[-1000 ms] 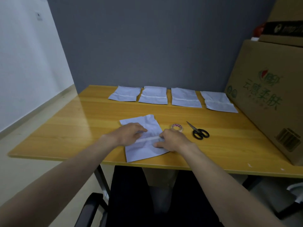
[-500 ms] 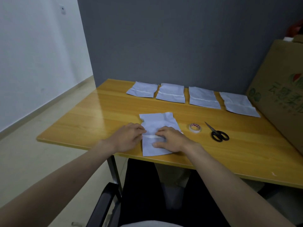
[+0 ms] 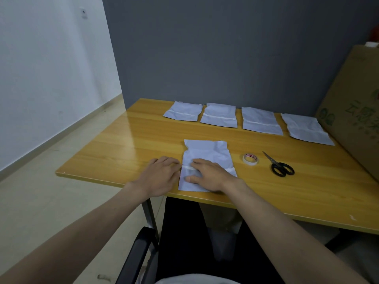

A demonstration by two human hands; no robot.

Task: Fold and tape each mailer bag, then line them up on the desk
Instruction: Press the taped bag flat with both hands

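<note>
Mailer bag (image 3: 207, 154) lengthwise, pointing away

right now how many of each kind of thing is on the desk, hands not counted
mailer bags: 5, four in the back row and one under the hands
tape roll: 1
scissors: 1
total: 7

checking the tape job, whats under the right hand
The right hand lies flat on the near mailer, over a white tape strip across its fold. The strip's right part is hidden by the hand, so its end can't be seen.
</note>
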